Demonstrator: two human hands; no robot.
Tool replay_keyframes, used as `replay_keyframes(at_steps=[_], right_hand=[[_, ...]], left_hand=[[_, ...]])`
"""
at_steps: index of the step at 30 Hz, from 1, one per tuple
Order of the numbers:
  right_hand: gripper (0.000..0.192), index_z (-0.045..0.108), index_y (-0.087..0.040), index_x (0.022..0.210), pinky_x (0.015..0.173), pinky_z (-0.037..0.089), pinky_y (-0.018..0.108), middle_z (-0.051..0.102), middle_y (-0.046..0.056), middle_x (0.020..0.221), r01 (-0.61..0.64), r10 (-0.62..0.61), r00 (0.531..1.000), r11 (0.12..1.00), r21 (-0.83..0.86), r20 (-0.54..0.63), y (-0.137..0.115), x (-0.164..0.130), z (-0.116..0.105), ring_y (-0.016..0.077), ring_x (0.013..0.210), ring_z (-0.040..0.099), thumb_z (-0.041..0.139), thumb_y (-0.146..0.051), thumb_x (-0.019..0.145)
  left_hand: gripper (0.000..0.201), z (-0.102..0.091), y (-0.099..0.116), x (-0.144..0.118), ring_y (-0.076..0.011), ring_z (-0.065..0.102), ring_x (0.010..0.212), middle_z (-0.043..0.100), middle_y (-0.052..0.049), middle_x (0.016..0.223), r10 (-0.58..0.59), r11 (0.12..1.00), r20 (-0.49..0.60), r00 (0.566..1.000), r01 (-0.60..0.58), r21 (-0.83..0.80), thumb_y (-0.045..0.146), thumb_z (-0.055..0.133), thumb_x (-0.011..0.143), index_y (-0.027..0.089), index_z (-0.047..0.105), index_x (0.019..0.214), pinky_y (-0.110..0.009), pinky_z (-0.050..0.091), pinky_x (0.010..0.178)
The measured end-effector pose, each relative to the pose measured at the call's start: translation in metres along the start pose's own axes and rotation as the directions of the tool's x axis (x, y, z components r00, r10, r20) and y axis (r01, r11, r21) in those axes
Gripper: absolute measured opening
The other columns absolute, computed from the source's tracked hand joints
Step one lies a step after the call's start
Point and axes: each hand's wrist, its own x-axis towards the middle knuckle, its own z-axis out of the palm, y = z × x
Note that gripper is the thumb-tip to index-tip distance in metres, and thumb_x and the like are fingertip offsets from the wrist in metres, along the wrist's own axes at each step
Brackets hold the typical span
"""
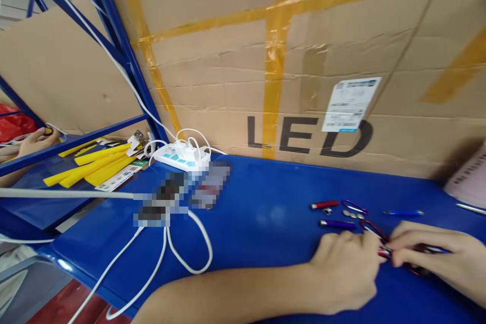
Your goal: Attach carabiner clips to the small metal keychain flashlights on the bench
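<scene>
Several loose pens [334,214] (cardboard box [304,61] behind).

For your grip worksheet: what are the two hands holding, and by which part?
Both hands, left hand and right hand, pinch one small red pen-like piece by its two ends; the exact grip is blurred.

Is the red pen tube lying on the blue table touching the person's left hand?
Apart. The head view shows the red pen tube lying beyond the left hand, with bare blue table between them.
</scene>
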Motion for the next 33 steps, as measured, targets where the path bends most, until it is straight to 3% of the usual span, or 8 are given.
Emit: replay_keyframes(at_steps=[1, 2, 8, 16, 26, 33], right_hand=[[0.033, 0.066, -0.023, 0.054, 0.046, 0.044, 0.019, 0.060, 0.007, 0.062, 0.021, -0.028, 0.991, 0.998, 0.056, 0.133, -0.004, 0.003, -0.004, 0.0113, 0.049, 0.055, 0.062, -0.052, 0.070], [0.030, 0.067, -0.023, 0.055, 0.047, 0.044, 0.019, 0.060, 0.007, 0.062, 0.010, -0.022, 0.988, 0.997, 0.081, 0.153, -0.009, 0.006, -0.007, 0.0116, 0.050, 0.056, 0.062, -0.047, 0.072], [0.031, 0.068, -0.020, 0.057, 0.046, 0.041, 0.020, 0.061, 0.004, 0.061, 0.053, -0.063, 0.994, 0.992, 0.113, 0.087, -0.030, 0.010, -0.014, 0.0114, 0.052, 0.055, 0.063, -0.048, 0.070], [0.033, 0.067, -0.015, 0.061, 0.043, 0.040, 0.020, 0.060, 0.003, 0.064, -0.048, 0.024, 0.995, 0.965, 0.259, 0.097, -0.028, 0.005, -0.011, 0.0082, 0.045, 0.050, 0.068, -0.048, 0.065], [0.031, 0.068, -0.018, 0.062, 0.048, 0.034, 0.018, 0.060, 0.000, 0.064, 0.027, -0.037, 0.996, 0.992, 0.122, 0.083, -0.042, 0.003, -0.014, 0.0067, 0.051, 0.047, 0.068, -0.048, 0.064], [0.034, 0.068, -0.018, 0.067, 0.052, 0.035, 0.019, 0.061, 0.001, 0.068, 0.094, -0.100, 0.989, 0.994, 0.064, 0.104, -0.045, 0.002, -0.017, 0.0083, 0.057, 0.049, 0.062, -0.051, 0.070]], left_hand=[[0.019, -0.001, 0.000, 0.000, -0.0234, 0.058, 0.082, 0.059, -0.009, 0.089, -0.006, 1.000, 0.004, 1.000, 0.006, 0.018, 0.014, 0.042, 0.081, 0.012, 0.041, 0.101, -0.033, 0.048, 0.067], [0.016, -0.002, 0.001, -0.001, -0.0231, 0.059, 0.082, 0.059, -0.009, 0.089, -0.008, 0.999, -0.005, 1.000, 0.008, 0.032, 0.017, 0.039, 0.085, 0.013, 0.041, 0.100, -0.033, 0.048, 0.068], [0.011, -0.007, 0.004, -0.002, -0.0211, 0.060, 0.088, 0.061, -0.005, 0.096, 0.020, 0.998, -0.042, 0.999, -0.018, 0.055, 0.022, 0.032, 0.092, 0.017, 0.040, 0.099, -0.030, 0.046, 0.070], [0.009, -0.006, 0.009, -0.007, -0.0213, 0.060, 0.090, 0.061, -0.005, 0.101, -0.010, 1.000, -0.077, 0.997, 0.010, -0.005, 0.021, 0.032, 0.093, 0.018, 0.038, 0.098, -0.028, 0.044, 0.069], [0.009, -0.014, 0.002, -0.014, -0.0165, 0.059, 0.090, 0.060, -0.001, 0.102, 0.093, 0.995, -0.065, 0.994, -0.095, -0.029, 0.020, 0.031, 0.093, 0.020, 0.040, 0.095, -0.024, 0.043, 0.071], [0.017, -0.019, 0.000, -0.012, -0.0193, 0.057, 0.093, 0.060, -0.004, 0.101, 0.103, 0.995, -0.038, 0.994, -0.103, 0.019, 0.022, 0.030, 0.093, 0.019, 0.044, 0.103, -0.028, 0.043, 0.076]])
